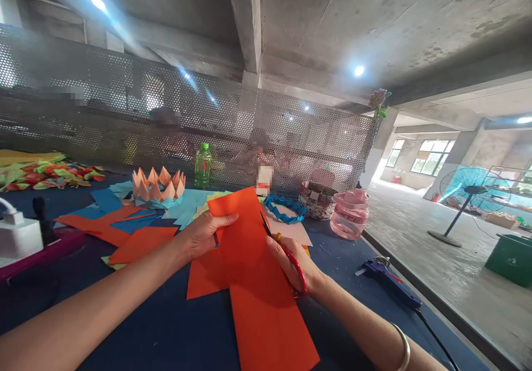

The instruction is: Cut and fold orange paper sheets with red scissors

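Orange paper (254,266) tilts in left hand (204,233); right hand (294,253) angles scissors (302,280).

Vivid orange-red rectangular paper sheet (253,260), red-looped metal scissors (301,276) w/ dk blades, peach spiky paper crown (158,187), blue zigzag paper ring (291,217), transl. pink plastic jar (349,219) & dk-blue flat tabletop (166,315) fill my feed.

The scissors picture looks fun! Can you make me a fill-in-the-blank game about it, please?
1. The right hand holds scissors with ____ handles.
2. The left hand has its ____ on the front of the orange paper.
3. The bottle beside the peach folded crown has a ____ cap.
4. The bracelet is on the ____ arm.

Missing words: red; thumb; green; right.
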`<state>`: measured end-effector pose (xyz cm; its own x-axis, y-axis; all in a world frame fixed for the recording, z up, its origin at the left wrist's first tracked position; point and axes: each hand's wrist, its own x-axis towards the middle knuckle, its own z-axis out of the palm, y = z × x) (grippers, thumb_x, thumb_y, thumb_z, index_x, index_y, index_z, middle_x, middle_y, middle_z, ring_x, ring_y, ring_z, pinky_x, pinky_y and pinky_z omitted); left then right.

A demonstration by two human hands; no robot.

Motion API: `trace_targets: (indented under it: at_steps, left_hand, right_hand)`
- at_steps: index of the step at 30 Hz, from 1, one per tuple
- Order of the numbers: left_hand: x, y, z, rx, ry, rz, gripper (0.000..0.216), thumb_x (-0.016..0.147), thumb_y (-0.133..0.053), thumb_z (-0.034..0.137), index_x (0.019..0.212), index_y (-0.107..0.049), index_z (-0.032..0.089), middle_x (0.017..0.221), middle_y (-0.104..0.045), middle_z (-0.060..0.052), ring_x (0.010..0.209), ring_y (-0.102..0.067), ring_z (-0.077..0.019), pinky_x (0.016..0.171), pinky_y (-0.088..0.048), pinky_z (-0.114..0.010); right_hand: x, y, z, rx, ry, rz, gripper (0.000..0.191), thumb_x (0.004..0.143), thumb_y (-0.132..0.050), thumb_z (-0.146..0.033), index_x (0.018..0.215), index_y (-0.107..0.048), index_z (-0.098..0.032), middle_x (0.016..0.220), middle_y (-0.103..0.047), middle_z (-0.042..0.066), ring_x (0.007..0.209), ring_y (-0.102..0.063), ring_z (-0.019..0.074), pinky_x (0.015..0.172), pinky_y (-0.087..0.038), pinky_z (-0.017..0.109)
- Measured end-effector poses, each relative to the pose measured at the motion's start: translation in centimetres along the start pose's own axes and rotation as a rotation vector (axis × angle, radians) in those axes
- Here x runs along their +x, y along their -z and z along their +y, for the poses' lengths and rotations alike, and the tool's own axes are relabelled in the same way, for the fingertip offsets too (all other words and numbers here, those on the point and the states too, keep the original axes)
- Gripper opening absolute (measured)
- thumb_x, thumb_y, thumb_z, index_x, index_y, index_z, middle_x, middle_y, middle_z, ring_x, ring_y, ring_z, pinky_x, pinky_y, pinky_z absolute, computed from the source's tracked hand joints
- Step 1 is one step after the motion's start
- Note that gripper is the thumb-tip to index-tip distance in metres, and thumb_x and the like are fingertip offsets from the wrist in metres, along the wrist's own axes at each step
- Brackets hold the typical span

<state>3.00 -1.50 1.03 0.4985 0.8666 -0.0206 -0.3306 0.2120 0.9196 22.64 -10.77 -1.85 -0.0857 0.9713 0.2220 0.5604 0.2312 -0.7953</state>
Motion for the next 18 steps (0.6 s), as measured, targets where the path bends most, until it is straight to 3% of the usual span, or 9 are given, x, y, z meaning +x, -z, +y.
trace_targets:
  at_steps: [18]
  left_hand:
    - [-0.24,-0.10,-0.57,-0.016,-0.047,-0.114,0.026,0.069,-0.081,0.020,0.094,-0.075,0.017,0.095,-0.078,-0.009,0.084,-0.073,-0.0284,0.076,-0.059,-0.039]
  right_hand:
    - [0.17,-0.12,0.19,-0.036,0.025,0.056,0.057,0.087,-0.034,-0.073,0.070,-0.042,-0.019,0.065,-0.040,-0.002,0.061,-0.037,0.0115,0.052,-0.026,0.024]
